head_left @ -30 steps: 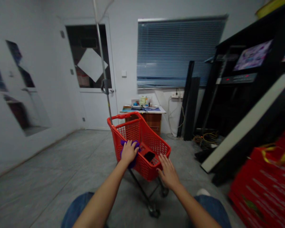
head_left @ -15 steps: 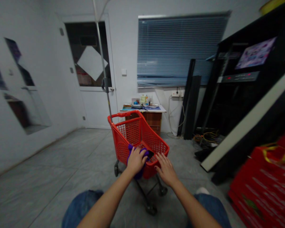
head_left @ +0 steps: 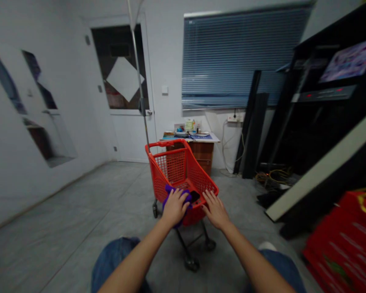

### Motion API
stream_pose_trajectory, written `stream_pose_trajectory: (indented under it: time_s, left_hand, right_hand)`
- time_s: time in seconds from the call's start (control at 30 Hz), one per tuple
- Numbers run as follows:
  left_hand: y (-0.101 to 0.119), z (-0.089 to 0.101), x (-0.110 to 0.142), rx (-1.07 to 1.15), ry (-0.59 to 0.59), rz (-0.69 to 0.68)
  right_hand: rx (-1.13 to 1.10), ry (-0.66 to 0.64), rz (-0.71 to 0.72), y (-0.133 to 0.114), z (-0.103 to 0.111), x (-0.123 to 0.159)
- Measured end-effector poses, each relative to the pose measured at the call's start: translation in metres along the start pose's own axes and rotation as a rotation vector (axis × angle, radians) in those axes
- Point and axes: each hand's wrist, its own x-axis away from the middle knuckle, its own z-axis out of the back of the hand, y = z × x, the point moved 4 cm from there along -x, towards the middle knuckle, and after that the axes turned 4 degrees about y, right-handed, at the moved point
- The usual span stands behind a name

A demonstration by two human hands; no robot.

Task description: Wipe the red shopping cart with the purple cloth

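Observation:
A small red shopping cart [head_left: 201, 173] stands in front of me, its low front end toward my knees. My left hand [head_left: 174, 207] is closed over a purple cloth [head_left: 168, 189], pressing it against the cart's front left rim. Part of the cloth hangs down outside the basket below the hand. On the front right corner of the rim rests my right hand [head_left: 215, 209], fingers stretched out and holding nothing. Between the hands, a flat dark object [head_left: 194, 197] like a phone lies in the basket; its near side is partly hidden.
A metal pole [head_left: 137, 61] rises at the cart's handle end. Behind it stand a small desk [head_left: 205, 152] with clutter and a white door [head_left: 131, 136]. To the right are leaning black panels [head_left: 258, 134], a long pale board [head_left: 317, 171], loose cables [head_left: 277, 176] and red bags [head_left: 347, 240].
My view has turned slightly left, so the room appears shifted right. More of the dark object in the basket shows. Both hands stay at the cart's front rim, the left on the cloth.

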Motion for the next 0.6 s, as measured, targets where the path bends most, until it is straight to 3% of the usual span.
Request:
stream_pose_trajectory:
  time_s: [0.13, 0.4, 0.5, 0.6]
  left_hand:
    - [0.01, 0.0, 0.005, 0.025, -0.046, -0.052]
    - [-0.043, 0.016, -0.035, -0.059, -0.054, 0.122]
    - [-0.03, 0.015, -0.026, -0.065, -0.023, 0.134]
    - [0.002, 0.009, -0.004, -0.065, 0.024, 0.105]
  right_hand:
    - [0.013, 0.017, 0.009, 0.005, 0.002, -0.001]
    - [-0.004, 0.046, -0.003, -0.003, 0.001, 0.003]
    - [-0.013, 0.066, -0.014, -0.01, -0.003, 0.004]
    - [-0.014, 0.047, -0.001, -0.012, -0.003, 0.001]
